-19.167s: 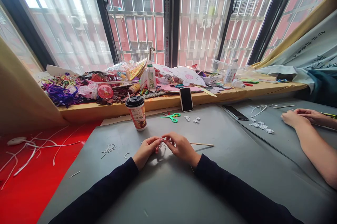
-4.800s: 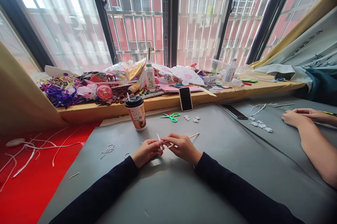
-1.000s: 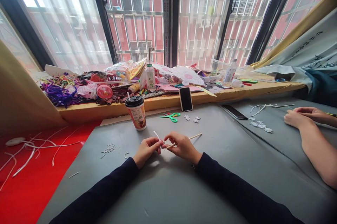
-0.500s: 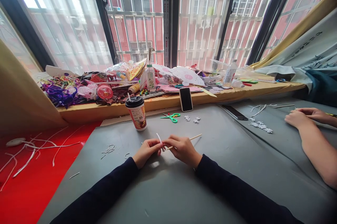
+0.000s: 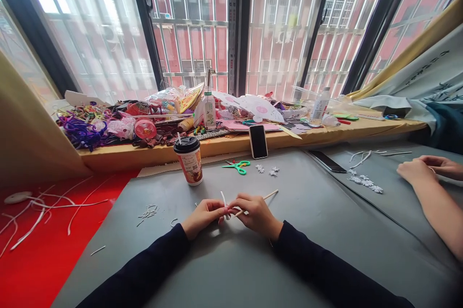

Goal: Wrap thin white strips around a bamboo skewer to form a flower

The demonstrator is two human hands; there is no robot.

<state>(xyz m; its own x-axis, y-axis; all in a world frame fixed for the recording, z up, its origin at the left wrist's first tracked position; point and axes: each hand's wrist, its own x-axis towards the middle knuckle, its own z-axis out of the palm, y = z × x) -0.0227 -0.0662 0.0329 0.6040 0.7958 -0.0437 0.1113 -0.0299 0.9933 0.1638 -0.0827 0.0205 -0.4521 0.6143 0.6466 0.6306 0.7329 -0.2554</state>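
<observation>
Between the pinching fingers of the left hand (image 5: 203, 216), a thin white strip (image 5: 223, 199) points up, leaning left; the right hand (image 5: 257, 215) grasps a slim wooden stick (image 5: 272, 194) slanting beyond its knuckles.

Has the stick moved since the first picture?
Yes: the stick has shifted, its far end now further left and nearer the propped phone.
</observation>
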